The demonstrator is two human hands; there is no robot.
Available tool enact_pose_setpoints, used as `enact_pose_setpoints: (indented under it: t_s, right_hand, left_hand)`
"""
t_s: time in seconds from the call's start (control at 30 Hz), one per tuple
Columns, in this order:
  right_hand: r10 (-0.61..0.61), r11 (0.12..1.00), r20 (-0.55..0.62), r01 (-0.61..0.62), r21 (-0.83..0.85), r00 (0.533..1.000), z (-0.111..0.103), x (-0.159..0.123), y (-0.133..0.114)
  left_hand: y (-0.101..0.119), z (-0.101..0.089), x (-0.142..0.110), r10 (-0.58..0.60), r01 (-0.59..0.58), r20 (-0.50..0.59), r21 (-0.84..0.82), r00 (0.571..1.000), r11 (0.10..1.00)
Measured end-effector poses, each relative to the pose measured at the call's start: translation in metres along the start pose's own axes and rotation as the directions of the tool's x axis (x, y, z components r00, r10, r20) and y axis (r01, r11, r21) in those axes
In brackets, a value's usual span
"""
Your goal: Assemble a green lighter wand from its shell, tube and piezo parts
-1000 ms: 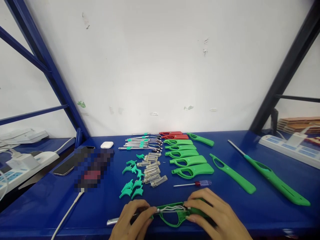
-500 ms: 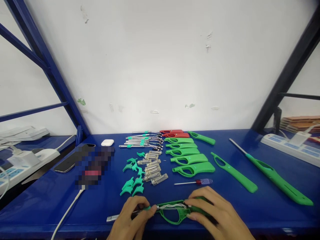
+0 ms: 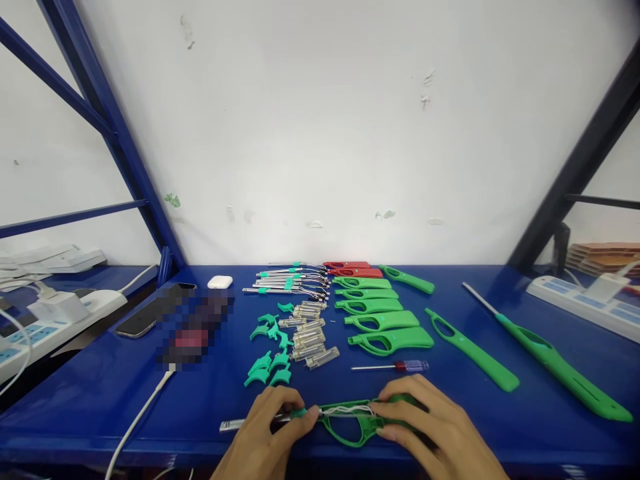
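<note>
Casing of green moulded plastic [image 3: 369,427]: lay open side up between the two hands at the front of the glossy blue bench [image 3: 320,463]; its looped guard bulged toward the bench edge.
Casing contents: thin white twisted wires [image 3: 345,411] ran along the hollow from the left fingers to the right ones.
Left hand [image 3: 267,430]: thumb and forefinger were pinched together on a silver metal rod with a turquoise collar [image 3: 233,425], its banded end jutting out leftward.
Right hand [image 3: 437,430]: thumb and fingers were parted only by the casing's handle end, which they gripped from both edges.
Capsules of clear plastic [image 3: 310,337]: were heaped mid-bench; whether liquid stood in them could not be told.
White power strip on the right [image 3: 555,290]: held a white plug [image 3: 600,287].
Hidden: the palms covered the rod's middle and most of the handle; a dark object at left [image 3: 195,333] was pixelated past recognition, a white cable [image 3: 164,381] leading from it.
Cut off: a layered brown cardboard stack [image 3: 600,260] ran out at the right edge.
Shapes: curved turquoise clips [image 3: 259,373] lay left of the capsules; smooth looped green shells [image 3: 393,340] lay in a row to their right, red ones [image 3: 355,272] behind; a screwdriver with a translucent purple-and-red handle [image 3: 413,366] lay in front.
</note>
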State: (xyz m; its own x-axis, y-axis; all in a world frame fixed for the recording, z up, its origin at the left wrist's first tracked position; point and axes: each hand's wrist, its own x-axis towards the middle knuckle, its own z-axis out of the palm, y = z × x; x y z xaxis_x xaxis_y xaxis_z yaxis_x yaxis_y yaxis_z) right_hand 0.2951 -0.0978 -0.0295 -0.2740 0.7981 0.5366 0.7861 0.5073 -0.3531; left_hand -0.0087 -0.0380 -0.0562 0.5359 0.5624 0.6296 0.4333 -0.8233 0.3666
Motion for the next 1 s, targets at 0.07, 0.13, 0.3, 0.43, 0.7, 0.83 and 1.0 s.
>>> enact_pose_setpoints:
  t_s: [0.07,0.13,0.3,0.43,0.7,0.83,1.0]
  right_hand:
    - [0.002,1.0,0.007,-0.002,-0.006,1.0,0.0,0.0,0.0]
    - [0.006,1.0,0.008,-0.006,-0.005,1.0,0.0,0.0,-0.001]
    - [0.001,1.0,0.012,-0.001,0.002,1.0,0.002,-0.001,0.0]
    - [0.005,1.0,0.055,-0.004,-0.021,0.998,0.0,-0.001,0.0]
    - [0.069,0.997,0.15,-0.071,0.011,0.986,0.002,-0.003,0.0]
    - [0.12,0.992,0.162,-0.126,0.031,0.979,0.005,0.005,-0.007]
    - [0.05,0.999,0.102,-0.052,0.016,0.994,0.008,0.016,-0.012]
  left_hand:
    - [-0.004,-0.001,0.0,0.019,-0.019,0.031,-0.006,0.999,1.0]
    - [-0.008,-0.003,0.0,0.043,-0.042,0.096,-0.013,0.994,0.999]
    - [-0.013,-0.009,0.0,0.082,-0.079,0.182,-0.02,0.98,0.997]
    - [-0.014,-0.008,0.0,0.084,-0.082,0.171,-0.021,0.982,0.996]
    - [-0.012,-0.006,0.005,0.029,-0.036,0.171,0.035,0.985,0.999]
    - [-0.025,0.001,0.003,0.113,-0.133,0.2,0.088,0.973,0.987]
    - [-0.035,0.006,0.0,0.159,-0.177,0.177,0.088,0.971,0.98]
